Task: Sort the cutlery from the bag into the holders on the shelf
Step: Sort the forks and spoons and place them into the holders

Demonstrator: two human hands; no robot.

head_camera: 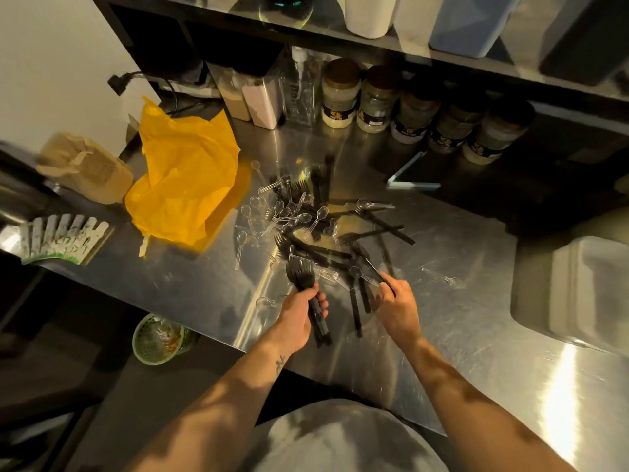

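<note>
a scratched steel table (pixel 442 335) fills the frame, with a row of jars (pixel 374 100) along its upper edge. the yellow bag (pixel 183 185) lies crumpled at centre left, and beside it mid-frame sprawls a heap of clear spoons (pixel 279 207) and black cutlery (pixel 316 248). the left hand (pixel 299 318) has its grip clamped on a bundle of black forks (pixel 301 277). the right hand (pixel 400 308) has its grip pinching one black utensil (pixel 374 272) at the heap's lower edge.

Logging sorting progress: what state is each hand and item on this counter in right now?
Left hand, grips a bundle of black forks.
Right hand, pinches one black utensil.
Yellow bag, crumpled on counter.
Cutlery pile, loose, mixed, unsorted.
Jars, upright, lidded.
</note>
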